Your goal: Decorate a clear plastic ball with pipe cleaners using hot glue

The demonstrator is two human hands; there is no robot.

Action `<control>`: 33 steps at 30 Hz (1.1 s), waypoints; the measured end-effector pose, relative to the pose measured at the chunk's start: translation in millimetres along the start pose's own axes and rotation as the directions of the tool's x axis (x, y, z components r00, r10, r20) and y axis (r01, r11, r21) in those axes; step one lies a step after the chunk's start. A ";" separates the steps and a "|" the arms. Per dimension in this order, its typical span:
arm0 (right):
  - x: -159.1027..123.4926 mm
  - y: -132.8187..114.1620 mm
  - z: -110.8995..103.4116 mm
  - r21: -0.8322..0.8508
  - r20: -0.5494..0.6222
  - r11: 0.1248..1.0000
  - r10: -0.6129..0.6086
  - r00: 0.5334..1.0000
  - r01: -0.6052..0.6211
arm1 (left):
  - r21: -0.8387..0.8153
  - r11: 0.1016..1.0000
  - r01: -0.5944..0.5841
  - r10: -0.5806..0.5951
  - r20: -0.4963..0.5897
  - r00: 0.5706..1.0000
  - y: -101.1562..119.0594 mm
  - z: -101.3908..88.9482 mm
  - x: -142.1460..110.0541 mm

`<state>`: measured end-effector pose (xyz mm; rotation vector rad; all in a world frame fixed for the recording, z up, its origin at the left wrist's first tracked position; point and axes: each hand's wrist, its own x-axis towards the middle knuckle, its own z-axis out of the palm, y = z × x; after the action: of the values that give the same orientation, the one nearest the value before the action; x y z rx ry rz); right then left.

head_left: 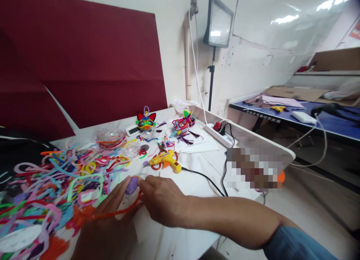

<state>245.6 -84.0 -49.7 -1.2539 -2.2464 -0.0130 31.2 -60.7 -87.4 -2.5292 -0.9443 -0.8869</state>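
Both my hands meet low in the middle of the view around a small clear piece, perhaps plastic, trimmed with an orange pipe cleaner (pixel 118 212) and a coiled purple pipe cleaner (pixel 132 186). My left hand (pixel 108 218) wraps it from the left, fingers pointing away from me. From the right, my right hand (pixel 165 200) pinches its edge beside the orange strand, fingertips curled and partly hidden. Just beyond lies a yellow hot glue gun (pixel 168 160), its nozzle pointing left. A heap of loose coloured pipe cleaners (pixel 75 177) spreads at the left.
Two colourful pipe-cleaner figures (pixel 146 121) (pixel 184 123) stand at the back near a digital timer (pixel 133 130). Scissors (pixel 161 147) lie behind the glue gun. A power strip (pixel 221 135) with cords sits at the right by the raised table edge (pixel 253 134). A floodlight (pixel 219 22) stands behind.
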 end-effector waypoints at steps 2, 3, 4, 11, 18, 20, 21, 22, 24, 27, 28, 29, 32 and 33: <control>1.0 0.9 -2.0 0.006 -0.011 1.000 -0.005 1.000 0.005 | 0.132 0.982 -0.136 0.130 0.050 0.990 -0.4 -3.6 17.0; 1.5 1.1 -3.4 0.008 -0.011 1.000 -0.004 1.000 0.004 | 0.198 0.961 -0.192 0.179 0.085 0.980 0.1 -7.2 22.2; 2.0 1.2 -5.0 0.009 -0.011 1.000 0.000 1.000 0.000 | 0.244 0.945 -0.219 0.203 0.089 0.975 0.9 -11.2 26.0; 4.5 2.7 -14.6 0.059 -0.059 0.998 0.026 0.998 -0.023 | 0.294 0.928 -0.228 0.232 0.022 0.972 6.7 -27.5 50.7; 7.6 10.4 -18.9 0.071 -0.075 0.996 0.065 0.995 -0.059 | 0.180 0.978 -0.103 0.097 0.044 0.994 10.8 -29.4 72.6; 8.8 14.8 -17.7 0.090 -0.038 0.993 0.077 0.996 -0.074 | 0.157 0.986 -0.063 0.051 0.077 0.996 10.0 -22.1 71.9; 9.2 17.2 -16.0 0.100 -0.019 0.992 0.079 0.997 -0.076 | 0.150 0.988 -0.042 0.028 0.093 0.995 9.9 -17.1 70.3; 9.4 19.5 -13.5 0.109 0.003 0.991 0.077 0.997 -0.077 | 0.142 0.990 -0.022 0.007 0.104 0.995 10.1 -11.6 67.9; 8.9 23.3 -6.8 0.120 0.048 0.989 0.080 0.996 -0.086 | 0.110 0.994 0.023 -0.034 0.096 0.995 11.8 -0.3 61.1; 6.8 26.0 4.5 0.128 0.120 0.986 0.091 0.989 -0.107 | 0.053 0.981 0.189 -0.194 0.102 0.976 16.0 13.0 48.7; 6.1 26.0 7.6 0.131 0.144 0.985 0.093 0.985 -0.112 | 0.048 0.970 0.239 -0.243 0.131 0.961 17.0 15.8 44.8; 5.6 25.7 10.2 0.135 0.168 0.984 0.097 0.981 -0.120 | 0.043 0.966 0.256 -0.260 0.168 0.951 17.5 17.9 41.2; 4.5 23.6 14.6 0.127 0.216 0.982 0.108 0.970 -0.137 | 0.052 0.980 0.194 -0.201 0.218 0.955 16.2 22.2 33.6; 4.2 22.8 15.3 0.118 0.222 0.983 0.110 0.969 -0.138 | 0.064 0.985 0.158 -0.168 0.211 0.963 15.3 23.6 31.9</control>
<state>254.8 -63.7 -66.4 -1.3771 -2.3000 0.3294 70.9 -45.5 -85.9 -2.5748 -1.2396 -0.6320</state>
